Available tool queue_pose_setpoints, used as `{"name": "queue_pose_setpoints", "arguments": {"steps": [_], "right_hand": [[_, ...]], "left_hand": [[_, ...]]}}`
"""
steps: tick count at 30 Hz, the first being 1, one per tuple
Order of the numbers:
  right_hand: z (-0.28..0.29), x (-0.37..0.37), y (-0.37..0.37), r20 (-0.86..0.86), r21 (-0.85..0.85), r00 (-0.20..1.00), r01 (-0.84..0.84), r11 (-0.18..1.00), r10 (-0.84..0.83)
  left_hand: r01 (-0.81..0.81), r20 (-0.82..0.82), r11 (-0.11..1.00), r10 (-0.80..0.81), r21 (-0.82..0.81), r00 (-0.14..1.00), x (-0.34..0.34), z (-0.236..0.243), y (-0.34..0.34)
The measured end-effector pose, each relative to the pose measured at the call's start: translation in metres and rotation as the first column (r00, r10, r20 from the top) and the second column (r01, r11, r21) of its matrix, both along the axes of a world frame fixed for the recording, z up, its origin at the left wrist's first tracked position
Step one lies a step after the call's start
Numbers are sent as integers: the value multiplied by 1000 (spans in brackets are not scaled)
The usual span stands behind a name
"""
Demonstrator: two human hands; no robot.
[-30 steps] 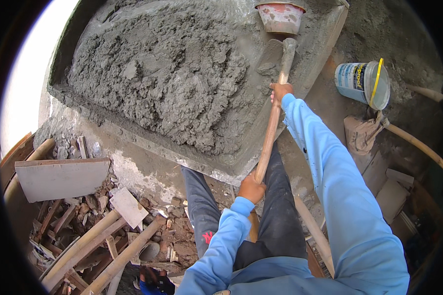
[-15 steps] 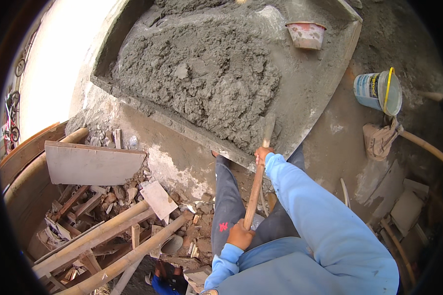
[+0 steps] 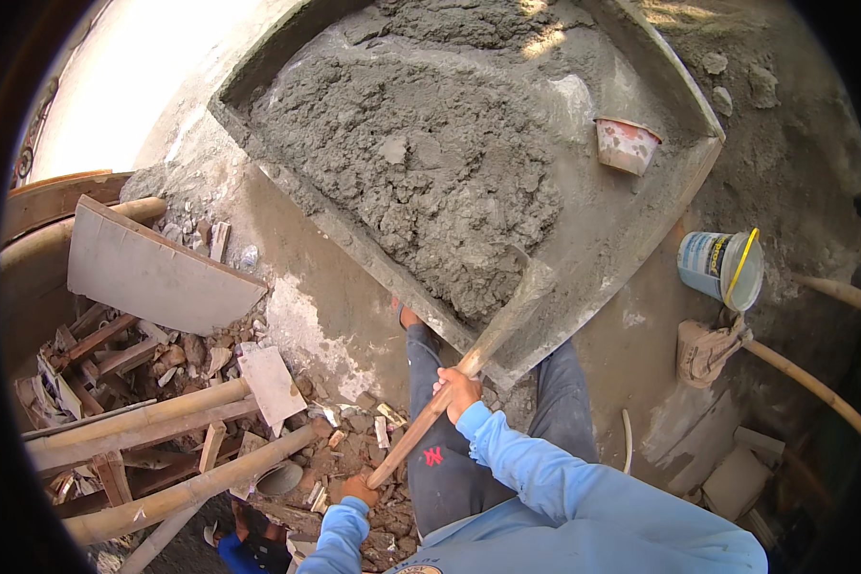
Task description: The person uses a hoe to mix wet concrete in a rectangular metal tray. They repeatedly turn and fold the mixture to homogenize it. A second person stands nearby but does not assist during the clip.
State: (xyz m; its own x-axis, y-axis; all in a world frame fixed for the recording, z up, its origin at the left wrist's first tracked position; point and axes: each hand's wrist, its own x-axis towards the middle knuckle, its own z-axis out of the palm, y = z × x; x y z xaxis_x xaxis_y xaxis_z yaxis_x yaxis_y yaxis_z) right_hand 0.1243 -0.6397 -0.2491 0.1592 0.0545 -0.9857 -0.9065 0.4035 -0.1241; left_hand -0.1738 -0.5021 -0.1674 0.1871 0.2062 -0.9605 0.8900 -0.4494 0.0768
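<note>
I grip a long wooden hoe handle (image 3: pixel 413 426) that slants from lower left up to the tray. My left hand (image 3: pixel 359 488) is closed round its lower end, beside my left leg; my right hand (image 3: pixel 457 387) is closed round it higher up. The cement-crusted head of the hoe (image 3: pixel 531 282) is in the grey mortar (image 3: pixel 402 182) near the tray's front corner; its blade is mostly hidden. The shallow tray (image 3: pixel 665 230) has low, caked walls, and a stained red-rimmed tub (image 3: pixel 627 146) sits in its right part.
A bucket (image 3: pixel 722 268) with yellow handle, a paper sack (image 3: pixel 700 354) and a pole (image 3: pixel 804 383) lie right of the tray. Boards (image 3: pixel 163 258), bamboo poles (image 3: pixel 191 493) and rubble fill the lower left. A co-worker in blue (image 3: pixel 239 540) shows at the bottom, below the poles.
The hoe has been drawn back toward me, away from the tub, and now slants more toward the lower left, both hands moving with it. The tray and bucket have shifted in view.
</note>
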Motion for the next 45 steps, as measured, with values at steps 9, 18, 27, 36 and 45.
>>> {"name": "queue_pose_setpoints", "arguments": {"steps": [9,18,27,36,45], "right_hand": [[10,254,57,637,-151,623,-477,866,455],[-153,151,-7,25,-328,239,-915,234,971],[37,189,-80,383,-204,613,-673,711,691],[-96,329,86,290,-607,468,-585,538,835],[-67,113,-38,69,-233,852,-492,839,519]], "left_hand": [[-358,630,934,275,6,727,218,-83,-136],[-914,246,283,945,-291,214,230,-30,-317],[-647,410,708,699,-283,586,209,23,-348],[-588,537,679,723,-439,434,332,-102,-140],[-443,391,852,521,-278,758,102,29,-153]]}}
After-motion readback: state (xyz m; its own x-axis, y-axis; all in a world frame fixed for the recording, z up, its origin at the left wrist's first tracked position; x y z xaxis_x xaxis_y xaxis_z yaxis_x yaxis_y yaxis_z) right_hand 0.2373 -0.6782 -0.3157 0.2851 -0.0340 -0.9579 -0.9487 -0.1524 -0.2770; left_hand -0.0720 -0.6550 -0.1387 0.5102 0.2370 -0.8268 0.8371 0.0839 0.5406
